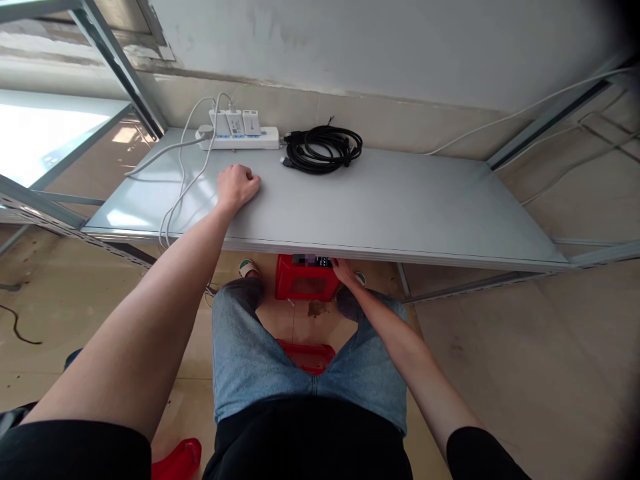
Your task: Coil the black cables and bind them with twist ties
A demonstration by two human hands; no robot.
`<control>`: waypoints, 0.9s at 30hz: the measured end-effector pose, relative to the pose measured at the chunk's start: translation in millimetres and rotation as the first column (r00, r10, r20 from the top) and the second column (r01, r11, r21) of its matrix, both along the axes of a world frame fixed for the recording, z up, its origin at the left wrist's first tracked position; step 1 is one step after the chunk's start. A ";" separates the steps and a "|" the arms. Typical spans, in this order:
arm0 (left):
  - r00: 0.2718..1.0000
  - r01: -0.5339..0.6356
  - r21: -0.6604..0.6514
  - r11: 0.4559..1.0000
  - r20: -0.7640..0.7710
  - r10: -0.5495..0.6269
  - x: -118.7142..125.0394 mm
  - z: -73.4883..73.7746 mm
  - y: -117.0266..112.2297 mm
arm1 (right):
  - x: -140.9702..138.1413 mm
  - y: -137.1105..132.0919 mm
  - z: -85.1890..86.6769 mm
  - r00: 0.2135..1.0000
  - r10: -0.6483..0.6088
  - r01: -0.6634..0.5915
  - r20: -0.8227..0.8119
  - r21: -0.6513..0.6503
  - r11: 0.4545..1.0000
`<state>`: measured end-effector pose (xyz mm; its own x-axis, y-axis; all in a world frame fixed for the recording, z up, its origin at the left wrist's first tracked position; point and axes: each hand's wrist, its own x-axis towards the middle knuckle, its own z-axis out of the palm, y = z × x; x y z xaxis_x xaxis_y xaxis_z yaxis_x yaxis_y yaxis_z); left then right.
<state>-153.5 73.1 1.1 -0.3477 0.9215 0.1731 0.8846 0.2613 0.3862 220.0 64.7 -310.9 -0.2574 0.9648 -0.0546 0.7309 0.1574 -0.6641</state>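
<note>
Left hand: my left hand (238, 185) rests on the grey worktop (400, 207) curled into a loose fist, knuckles forward, holding nothing that I can see.
Right hand: my right hand (344, 271) reaches under the front edge of the worktop, at a small dark object (320, 261) that sits on top of the red stool (305, 280); the fingers are partly hidden by the edge, so I cannot tell whether they are open or closed on it.
Dark object: on the stool's top, just beneath the worktop edge, touching or just beside my right fingertips; too blurred to name.
White cables: two thin white cables (185, 180) run past my left hand on its left and drop over the front edge.
Power strip: a white power strip (240, 137) lies at the back of the worktop near the wall, with three white chargers (235, 123) plugged in upright.
Black cable: a coiled black cable (323, 150) lies just right of the power strip, well apart from my left hand.
Legs: my knees in blue denim shorts (250, 360) straddle the stool.
Floor: beige tiles (500, 373) below, with another red stool (307, 355) between my thighs.
</note>
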 end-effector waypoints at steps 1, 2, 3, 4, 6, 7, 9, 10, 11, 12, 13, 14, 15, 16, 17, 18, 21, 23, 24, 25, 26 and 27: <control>1.000 -0.002 -0.001 1.000 -0.002 0.002 0.4 0.2 -0.1 | 0.4 -0.4 0.0 1.000 0.011 -0.011 -0.005 0.012 1.000; 1.000 -0.002 -0.003 1.000 -0.004 0.002 0.7 0.5 -0.2 | 0.6 -0.7 0.1 1.000 0.024 -0.024 -0.006 0.021 0.999; 1.000 -0.003 -0.006 1.000 -0.005 0.003 0.9 0.8 -0.2 | 0.4 -0.8 0.3 0.999 0.035 -0.035 -0.005 0.028 0.999; 1.000 -0.004 -0.010 1.000 -0.006 0.004 0.9 1.1 -0.2 | 0.0 -0.7 0.6 0.999 0.044 -0.044 0.000 0.031 0.999; 1.000 -0.005 -0.016 1.000 -0.006 0.004 0.7 1.6 0.0 | -1.0 0.0 1.2 0.999 0.048 -0.049 0.011 0.026 0.998; 1.000 -0.005 -0.016 1.000 -0.004 0.004 0.5 1.8 0.1 | -1.3 0.4 1.3 0.999 0.045 -0.045 0.014 0.022 0.999; 1.000 -0.002 -0.015 1.000 0.002 0.002 0.3 1.9 0.3 | -1.4 1.0 0.8 0.999 0.034 -0.035 0.010 0.020 0.999; 1.000 -0.002 -0.016 1.000 0.005 0.002 0.2 1.8 0.4 | -1.1 1.1 0.3 0.999 0.032 -0.032 0.006 0.024 0.999; 1.000 -0.003 -0.018 1.000 0.006 0.003 0.2 1.7 0.5 | -0.8 0.9 -0.3 0.999 0.033 -0.033 0.003 0.030 0.999; 1.000 -0.004 -0.020 1.000 0.006 0.004 0.2 1.5 0.6 | -0.4 0.7 -0.8 0.999 0.035 -0.035 0.002 0.036 0.999; 1.000 -0.004 -0.022 1.000 0.003 0.004 0.2 1.2 0.8 | -0.2 0.3 -1.3 0.999 0.038 -0.038 0.004 0.040 0.998; 1.000 -0.005 -0.023 1.000 0.001 0.005 0.2 1.0 0.9 | -0.1 -0.1 -1.5 0.999 0.038 -0.038 0.007 0.041 0.998; 1.000 -0.006 -0.023 1.000 -0.001 0.006 0.2 0.9 1.1 | -0.2 -0.5 -1.5 0.999 0.036 -0.036 0.008 0.039 0.999; 1.000 -0.005 -0.022 1.000 -0.002 0.005 0.2 0.8 1.1 | -0.6 -0.8 -1.3 0.999 0.035 -0.035 0.008 0.038 0.999; 1.000 -0.004 -0.020 1.000 -0.001 0.004 0.2 0.9 1.1 | -1.1 -0.9 -0.8 0.999 0.033 -0.033 0.008 0.036 0.999; 1.000 -0.003 -0.018 1.000 0.001 0.003 0.2 1.0 1.0 | -1.6 -0.9 -0.3 1.000 0.031 -0.031 0.008 0.034 0.999; 1.000 0.001 -0.014 1.000 0.012 -0.001 0.6 1.8 0.0 | -2.6 -0.7 1.5 1.000 0.016 -0.016 0.015 0.032 0.999; 1.000 0.004 -0.014 1.000 0.014 -0.004 0.8 2.3 -0.9 | -2.3 -0.9 2.3 1.000 0.010 -0.011 0.017 0.032 0.999; 1.000 0.003 -0.016 1.000 0.013 -0.003 1.0 2.5 -1.3 | -1.9 -1.2 2.5 1.000 0.013 -0.014 0.015 0.032 0.999; 1.000 0.002 -0.018 1.000 0.009 -0.002 1.0 2.6 -1.6 | -1.5 -1.5 2.7 1.000 0.019 -0.019 0.014 0.034 0.999; 1.000 0.001 -0.020 1.000 0.005 -0.001 1.1 2.6 -1.8 | -1.0 -1.9 2.8 1.000 0.028 -0.028 0.012 0.035 0.999; 1.000 0.000 -0.022 1.000 0.001 0.000 1.1 2.5 -1.8 | -0.7 -2.2 2.9 0.999 0.037 -0.038 0.013 0.036 0.999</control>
<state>-152.5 71.4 3.6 -0.3480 0.9250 0.1526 0.8842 0.2698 0.3813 219.3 62.5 -308.0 -0.2928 0.9559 -0.0230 0.7319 0.2086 -0.6487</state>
